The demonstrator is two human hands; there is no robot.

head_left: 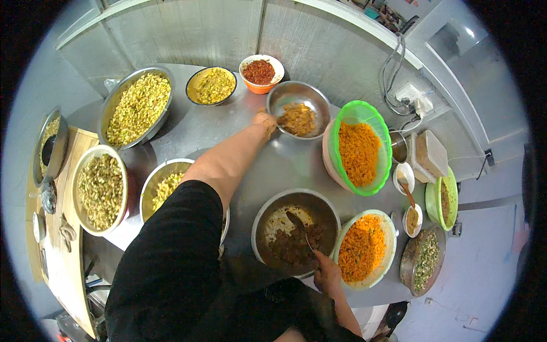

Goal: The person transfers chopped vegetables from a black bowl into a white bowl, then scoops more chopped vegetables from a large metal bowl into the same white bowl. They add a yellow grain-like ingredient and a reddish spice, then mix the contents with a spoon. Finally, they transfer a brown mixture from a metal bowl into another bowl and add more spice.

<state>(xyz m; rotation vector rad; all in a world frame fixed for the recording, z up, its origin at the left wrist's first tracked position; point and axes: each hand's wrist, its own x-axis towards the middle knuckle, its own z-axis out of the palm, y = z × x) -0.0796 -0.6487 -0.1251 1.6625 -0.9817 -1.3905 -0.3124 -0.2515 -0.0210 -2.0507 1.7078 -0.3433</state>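
My left arm stretches forward across the steel table. At its end my left hand (266, 121) grips the left rim of a shallow steel bowl (318, 104), which holds a small heap of brownish-orange chopped food (298, 119). Close to my body, my right hand (328, 272) is closed around the handle of a metal spoon (304, 228). The spoon's head rests inside a deep steel basin (260, 239), over dark brown minced filling (290, 246). Pale residue coats part of that basin's floor. My left sleeve partly covers another basin of yellow chopped food (166, 190).
Right of the basin stand a tub of orange shreds (363, 252) and a green basket of orange food (359, 154). Beyond are an orange-and-white bowl of red chili (259, 72) and a yellow bowl (211, 86). Large basins (139, 107) crowd the left. A power strip (412, 97) hangs on the wall.
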